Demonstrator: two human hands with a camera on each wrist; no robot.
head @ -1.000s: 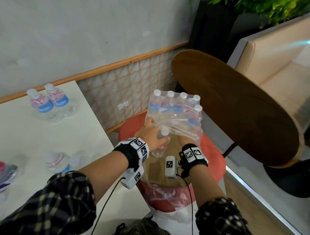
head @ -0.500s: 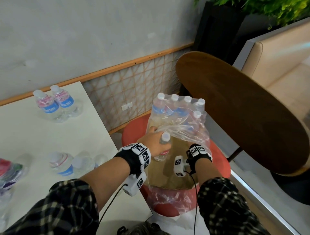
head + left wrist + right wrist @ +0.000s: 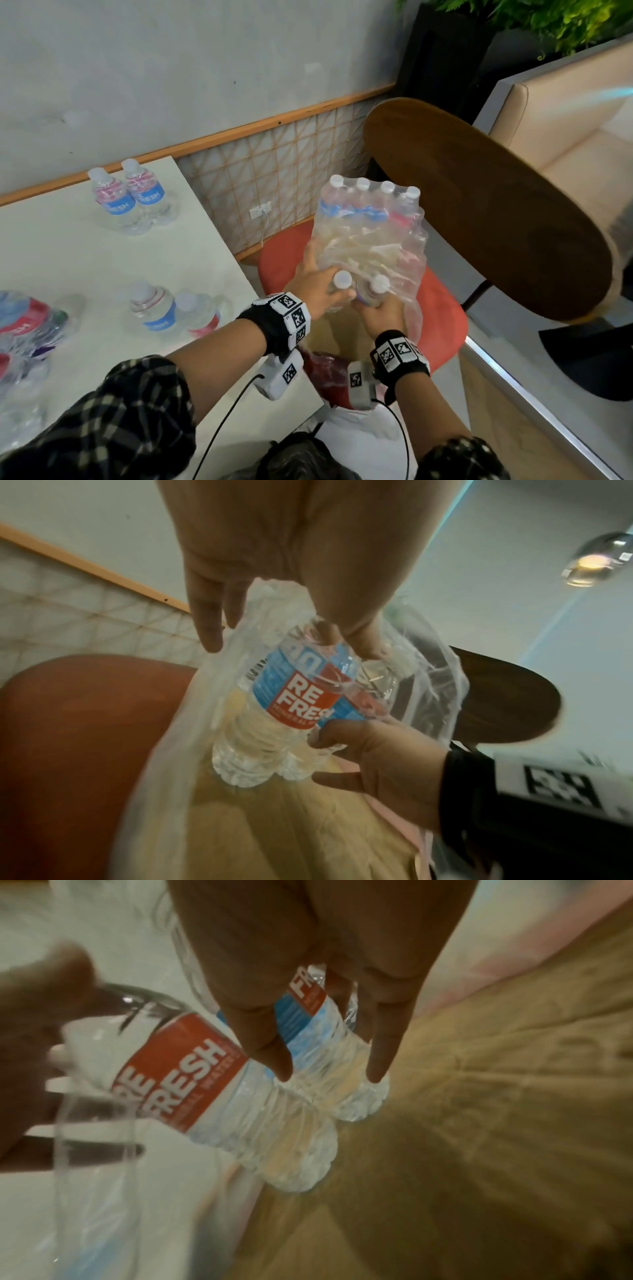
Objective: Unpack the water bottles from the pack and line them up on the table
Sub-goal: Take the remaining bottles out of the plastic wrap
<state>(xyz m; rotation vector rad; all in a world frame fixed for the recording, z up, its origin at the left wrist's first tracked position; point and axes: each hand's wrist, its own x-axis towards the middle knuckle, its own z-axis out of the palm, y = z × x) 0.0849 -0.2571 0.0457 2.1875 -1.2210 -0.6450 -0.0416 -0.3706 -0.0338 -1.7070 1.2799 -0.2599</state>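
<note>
A shrink-wrapped pack of water bottles [image 3: 370, 219] stands on a red stool [image 3: 445, 308], its clear wrap torn open on the near side. At that opening my left hand [image 3: 318, 287] grips one white-capped bottle [image 3: 342, 279] near its top. My right hand [image 3: 380, 318] grips a second bottle [image 3: 379, 284] right beside it. In the left wrist view the first bottle [image 3: 291, 696] shows a red and blue label, with loose wrap around it. The right wrist view shows my fingers [image 3: 267, 1042] curled round the second bottle [image 3: 325, 1047].
The white table [image 3: 68, 257] lies to the left. Two bottles [image 3: 130, 202] stand at its far edge, two more [image 3: 171, 308] nearer me, and crumpled wrap [image 3: 24, 318] is at its left edge. A round wooden table [image 3: 496, 212] is close on the right.
My right hand has come out from under the wrap and now grips a second bottle. The left hand has kept its grip and drawn its bottle a little nearer.
</note>
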